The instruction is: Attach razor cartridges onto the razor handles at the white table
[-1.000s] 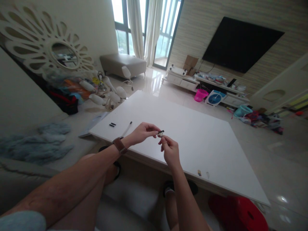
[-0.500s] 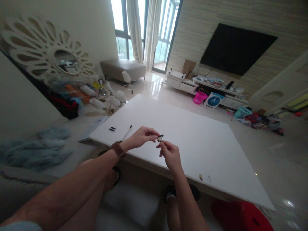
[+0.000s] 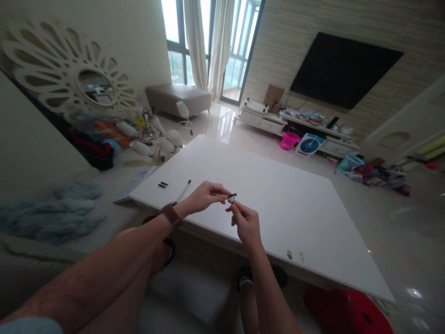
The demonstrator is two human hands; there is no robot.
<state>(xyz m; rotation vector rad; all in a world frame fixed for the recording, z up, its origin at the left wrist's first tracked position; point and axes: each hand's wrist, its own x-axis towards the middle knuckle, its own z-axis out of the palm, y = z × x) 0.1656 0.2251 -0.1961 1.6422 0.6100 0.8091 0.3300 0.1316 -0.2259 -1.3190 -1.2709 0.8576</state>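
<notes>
Above the near part of the white table [image 3: 274,185], my two hands meet fingertip to fingertip. My left hand [image 3: 210,194] pinches a small black bar-shaped piece [image 3: 232,195]. Just below that bar, my right hand [image 3: 245,222] pinches a small shiny metallic piece [image 3: 231,200]; its exact kind is too small to tell. The two pieces appear to touch. To the left lie several short black pieces [image 3: 162,185] and a thin pale stick with a dark tip [image 3: 184,189]. Near the front edge on the right are a small yellow-and-dark item [image 3: 289,254] and a clear one [image 3: 301,256].
A red stool [image 3: 347,311] stands by the table's near right edge. Left of the table are a lamp with white shades [image 3: 165,144] and a grey-blue fluffy heap [image 3: 52,213]. A pink basket [image 3: 289,140] and a fan [image 3: 310,144] sit before the TV cabinet.
My hands stay in almost the same place, still pinching the small pieces. The metallic piece looks slightly turned, and the view has shifted a little.
</notes>
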